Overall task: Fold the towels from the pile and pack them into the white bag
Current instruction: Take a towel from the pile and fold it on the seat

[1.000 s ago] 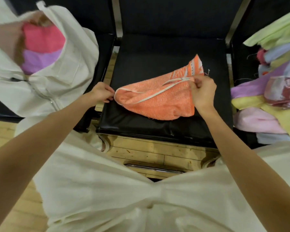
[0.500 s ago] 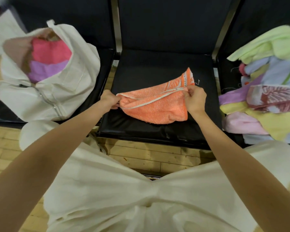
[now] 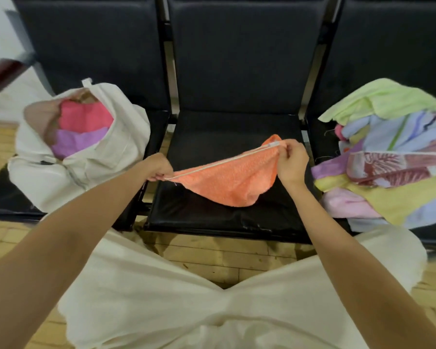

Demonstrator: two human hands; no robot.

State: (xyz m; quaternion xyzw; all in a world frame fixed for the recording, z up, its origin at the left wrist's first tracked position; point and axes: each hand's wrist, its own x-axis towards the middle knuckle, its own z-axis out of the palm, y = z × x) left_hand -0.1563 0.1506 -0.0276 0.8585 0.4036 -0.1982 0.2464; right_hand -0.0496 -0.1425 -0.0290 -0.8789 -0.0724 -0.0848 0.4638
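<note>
Orange towel (image 3: 227, 182) hangs at the centre of the view, stretched between two bare hands above the middle black chair seat (image 3: 212, 217). The left hand (image 3: 159, 167), at about 9 o'clock from the towel, pinches one end of its pale trimmed edge (image 3: 212, 165); the right hand (image 3: 291, 162), at about 3 o'clock, pinches the other end, thumb and fingers closed on the cloth. Between them the edge is pulled into a taut line that rises toward the right, and the body of the towel sags in a doubled pouch whose lowest part appears to just reach the seat. A second ago the same towel lay bunched and slack on the seat with both hands low at its ends; since then it has been lifted and drawn straight, and the patterned corner that stuck up beside the right hand no longer shows. This looks like the lengthwise fold being squared up, so further folding likely comes before packing. The white bag (image 3: 116, 147) sits on the chair at 9 to 10 o'clock, mouth open, with a pink towel (image 3: 86, 117) and a purple towel (image 3: 78, 142) already inside. The pile of towels (image 3: 388, 159) waiting to be folded fills the chair at 3 o'clock, in green, blue, lilac, yellow and pink, one with a dark red leaf print. No brand, label text or other writing can be read anywhere.
</note>
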